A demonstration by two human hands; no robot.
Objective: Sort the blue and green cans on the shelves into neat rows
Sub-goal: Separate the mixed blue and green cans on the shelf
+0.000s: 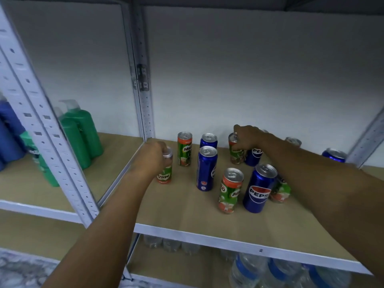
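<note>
Several green Milo cans and blue Pepsi cans stand mixed on a brown shelf board (187,210). My left hand (151,156) grips a green can (166,171) at the shelf's left side. My right hand (248,138) grips the top of another green can (235,151) near the back, next to a blue can (253,156). Between the hands stand a green can (184,149) and two blue cans (208,140) (206,169). Nearer the front are a green can (230,191), a big blue can (259,189) and a green can (280,190) partly hidden behind it.
A white perforated upright (62,163) divides the shelving. Green and blue pump bottles (81,134) stand in the left bay. Water bottles (259,273) fill the shelf below. At the far right a blue can (333,155) and another can top (293,141) show behind my right arm.
</note>
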